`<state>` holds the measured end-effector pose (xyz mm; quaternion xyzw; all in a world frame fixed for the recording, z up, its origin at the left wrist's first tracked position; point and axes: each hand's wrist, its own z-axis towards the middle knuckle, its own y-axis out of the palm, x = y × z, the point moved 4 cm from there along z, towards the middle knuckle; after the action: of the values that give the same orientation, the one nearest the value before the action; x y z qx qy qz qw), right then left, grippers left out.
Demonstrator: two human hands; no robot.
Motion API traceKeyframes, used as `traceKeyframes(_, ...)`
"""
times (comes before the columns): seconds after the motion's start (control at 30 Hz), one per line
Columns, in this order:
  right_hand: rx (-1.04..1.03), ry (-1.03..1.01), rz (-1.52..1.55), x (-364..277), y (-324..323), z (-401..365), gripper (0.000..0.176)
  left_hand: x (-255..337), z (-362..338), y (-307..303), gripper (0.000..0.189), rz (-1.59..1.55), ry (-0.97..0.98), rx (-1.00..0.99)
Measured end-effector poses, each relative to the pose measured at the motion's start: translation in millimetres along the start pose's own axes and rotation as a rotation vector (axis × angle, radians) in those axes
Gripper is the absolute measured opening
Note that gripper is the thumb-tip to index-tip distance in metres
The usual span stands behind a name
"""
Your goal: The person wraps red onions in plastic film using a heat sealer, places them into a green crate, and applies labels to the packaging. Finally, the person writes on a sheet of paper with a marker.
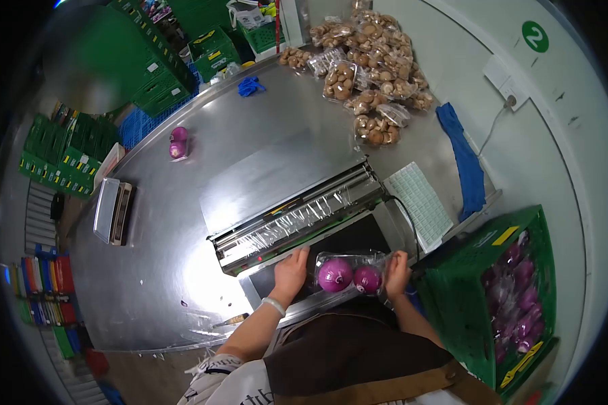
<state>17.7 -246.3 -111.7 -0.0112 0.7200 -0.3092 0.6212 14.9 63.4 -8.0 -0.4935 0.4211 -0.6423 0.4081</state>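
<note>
Two red onions (348, 275) lie side by side under clear plastic film (371, 258), just in front of the film-wrapping machine (297, 219). My right hand (397, 273) is closed on the film at the right end of the pack. To the left of the onions is my left hand (292, 273), its fingers closed near the machine's black plate (354, 241). What those fingers grip, if anything, I cannot make out. A roll of film (290, 226) runs along the machine behind both hands.
Bagged mushrooms (378, 67) are heaped at the back right. A green crate (479, 290) of packed red onions stands at my right. Another onion pack (178, 143), a scale (113, 212), a blue glove (251, 86) and a label sheet (418, 202) lie on the steel table (155, 270).
</note>
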Motion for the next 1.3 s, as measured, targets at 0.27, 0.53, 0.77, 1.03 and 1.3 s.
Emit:
traceKeyframes(0.27, -0.843, -0.123, 0.232, -82, -9, -89, 0.037, 54, 16, 20, 0.033, -1.271, -0.066, -0.151)
traceKeyframes(0.53, -1.41, -0.427, -0.186, -227, -76, -124, 0.037, 147, -10, -108, 0.036, -1.924, 0.243, -0.664)
traceKeyframes(0.77, -0.579, -0.396, -0.695, -246, -152, -38, 0.035, 217, -15, -154, 0.042, -1.688, 0.466, -0.79)
traceKeyframes(1.03, -0.753, -0.294, -0.033, -254, -252, -73, 0.047, 284, -6, -78, 0.034, -1.13, 0.434, -0.811)
traceKeyframes(1.3, 0.612, 0.662, 0.915, -89, -472, -93, 0.047, 486, 23, -36, 0.032, -1.073, 0.832, -0.877)
